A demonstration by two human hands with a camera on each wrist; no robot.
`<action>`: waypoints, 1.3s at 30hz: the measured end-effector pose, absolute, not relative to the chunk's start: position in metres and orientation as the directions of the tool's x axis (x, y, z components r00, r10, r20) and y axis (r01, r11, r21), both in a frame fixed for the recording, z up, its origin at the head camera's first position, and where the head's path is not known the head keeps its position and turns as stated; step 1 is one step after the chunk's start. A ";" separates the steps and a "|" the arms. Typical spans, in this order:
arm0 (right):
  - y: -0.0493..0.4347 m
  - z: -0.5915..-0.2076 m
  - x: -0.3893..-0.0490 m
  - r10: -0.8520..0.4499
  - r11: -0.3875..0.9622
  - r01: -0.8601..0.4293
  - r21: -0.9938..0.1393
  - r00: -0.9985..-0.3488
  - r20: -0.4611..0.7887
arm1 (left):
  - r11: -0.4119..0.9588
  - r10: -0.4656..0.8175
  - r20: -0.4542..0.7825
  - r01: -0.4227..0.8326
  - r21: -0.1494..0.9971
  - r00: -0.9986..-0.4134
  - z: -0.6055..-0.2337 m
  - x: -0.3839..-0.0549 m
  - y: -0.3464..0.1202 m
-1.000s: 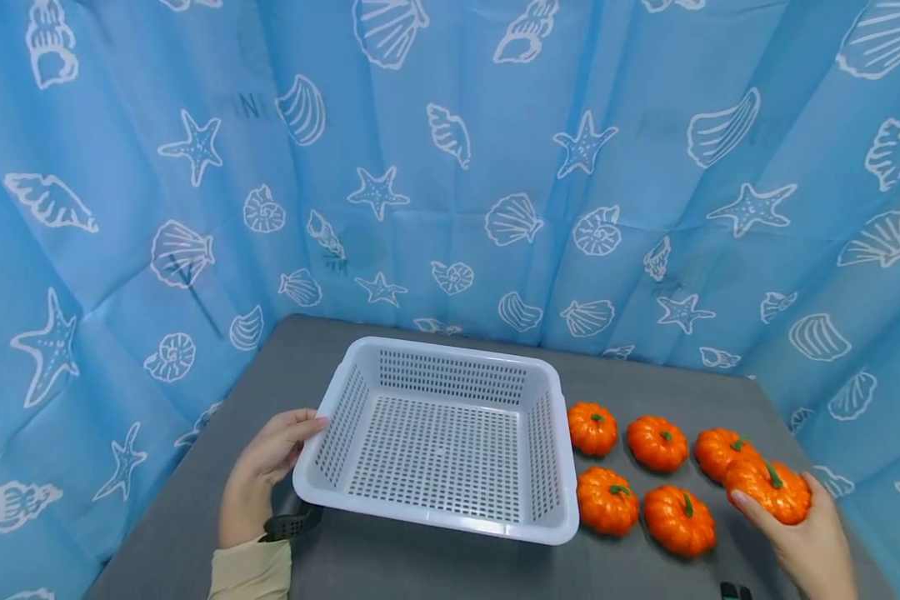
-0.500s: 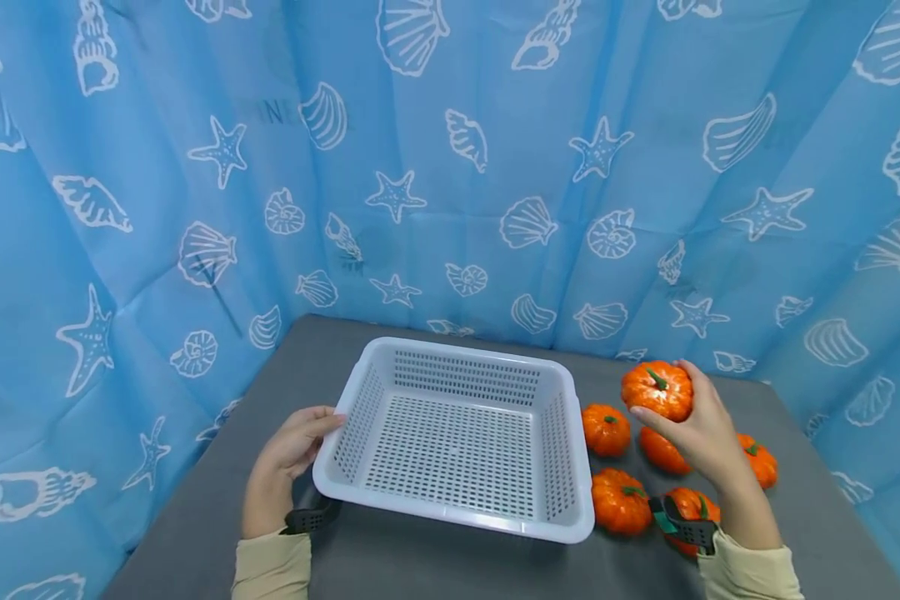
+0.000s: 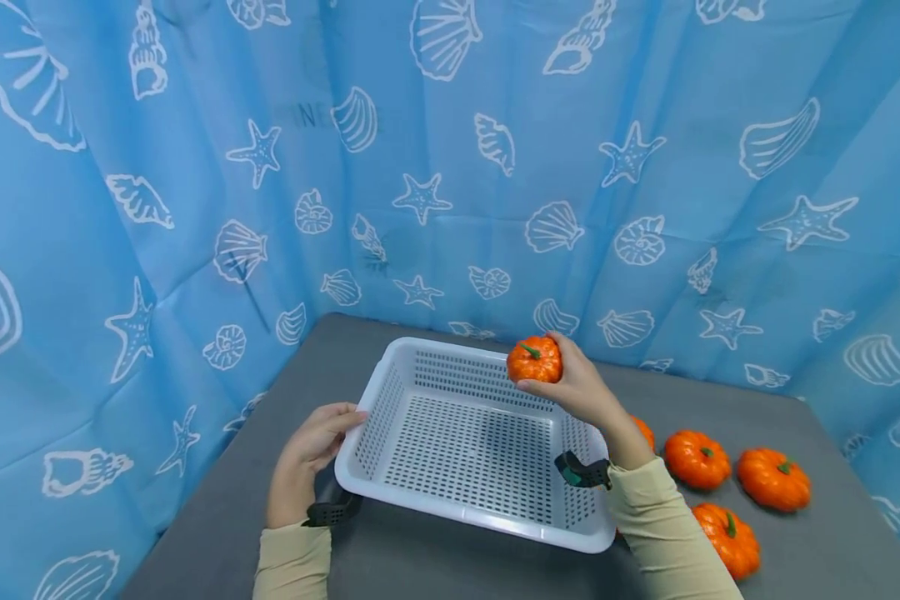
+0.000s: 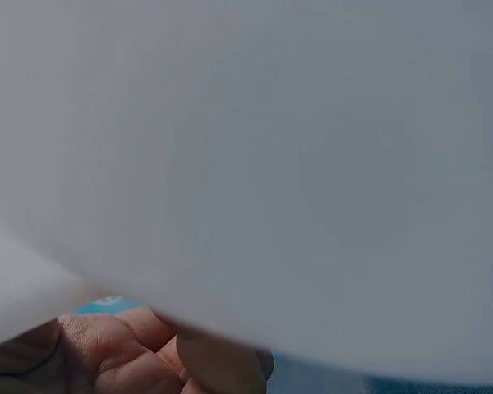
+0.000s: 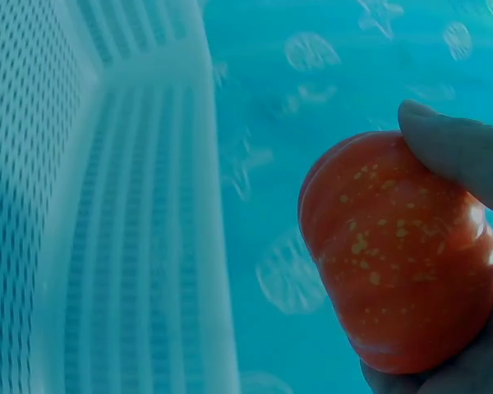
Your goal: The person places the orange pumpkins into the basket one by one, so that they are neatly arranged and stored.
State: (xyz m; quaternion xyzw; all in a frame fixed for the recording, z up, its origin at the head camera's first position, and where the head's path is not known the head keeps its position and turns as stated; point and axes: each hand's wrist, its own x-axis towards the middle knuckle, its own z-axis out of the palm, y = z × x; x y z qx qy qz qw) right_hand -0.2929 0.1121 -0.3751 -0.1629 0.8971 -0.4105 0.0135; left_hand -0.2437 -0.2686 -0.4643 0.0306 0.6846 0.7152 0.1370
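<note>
A small orange pumpkin (image 3: 534, 360) with a green stem is held in my right hand (image 3: 585, 387), thumb on the near side and fingers behind. It is above the back right part of a white perforated plastic basket (image 3: 465, 518), whose floor is bare. In the right wrist view the pumpkin (image 5: 398, 254) shows yellow specks, with the basket wall (image 5: 131, 230) to its left. My left hand (image 3: 311, 446) grips the basket's left rim, thumb over the top. Pale, blurred basket plastic (image 4: 271, 164) fills most of the left wrist view, hiding much of that hand.
Several more pumpkins lie on the grey table (image 3: 397, 567) right of the basket, among them a back one (image 3: 697, 458), a far right one (image 3: 774, 479) and a front one (image 3: 727, 540). My right forearm partly covers others. A blue shell-print curtain (image 3: 450, 233) hangs behind.
My right hand has lifted the pumpkin from the far right and carried it left, past the other pumpkins, to above the basket. The left hand keeps its grip while the head view turns right.
</note>
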 end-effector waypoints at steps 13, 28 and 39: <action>0.005 -0.415 -0.307 -0.461 0.600 -0.340 -0.724 -0.887 0.034 | -0.014 0.238 -0.169 -0.178 0.984 -0.956 -0.461 -0.241 -0.270; -0.031 -0.464 -0.321 -0.498 0.638 -0.365 -0.678 -0.867 -0.001 | -0.014 0.224 -0.167 -0.174 0.985 -0.960 -0.462 -0.245 -0.267; -0.044 -0.486 -0.323 -0.498 0.672 -0.389 -0.630 -0.867 0.005 | -0.020 0.229 -0.163 -0.173 0.985 -0.960 -0.465 -0.244 -0.270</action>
